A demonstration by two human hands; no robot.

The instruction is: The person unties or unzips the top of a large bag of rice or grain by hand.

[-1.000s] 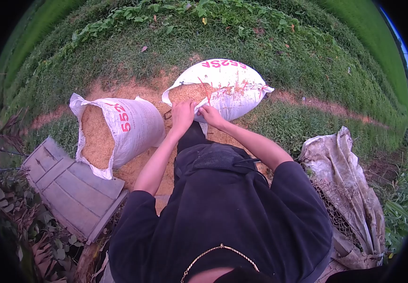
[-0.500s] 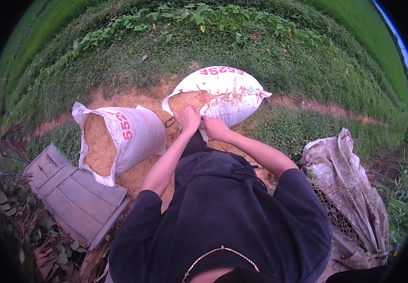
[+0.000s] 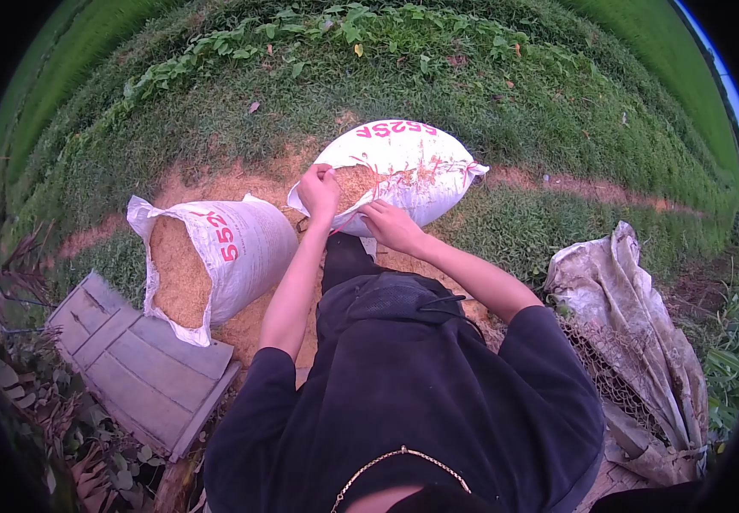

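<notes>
A white woven sack (image 3: pixel 416 167) with red print lies on the grass ahead, its mouth partly laced with red string and tan husk showing inside. My left hand (image 3: pixel 320 190) is closed on the near left edge of the sack's mouth. A thin red string (image 3: pixel 345 221) runs from that edge toward my right hand (image 3: pixel 391 226), which rests at the near lip with fingers curled around the string. A second white sack (image 3: pixel 215 252) stands open to the left, full of tan husk.
Spilled husk covers the dirt between the sacks. A grey wooden board (image 3: pixel 134 363) lies at lower left among dry leaves. A dirty crumpled tarp over wire mesh (image 3: pixel 634 333) sits at right. A grass bank rises behind the sacks.
My left hand has moved up and left along the sack's mouth edge. My right hand has stayed near the front lip, and the red string now stretches between them.
</notes>
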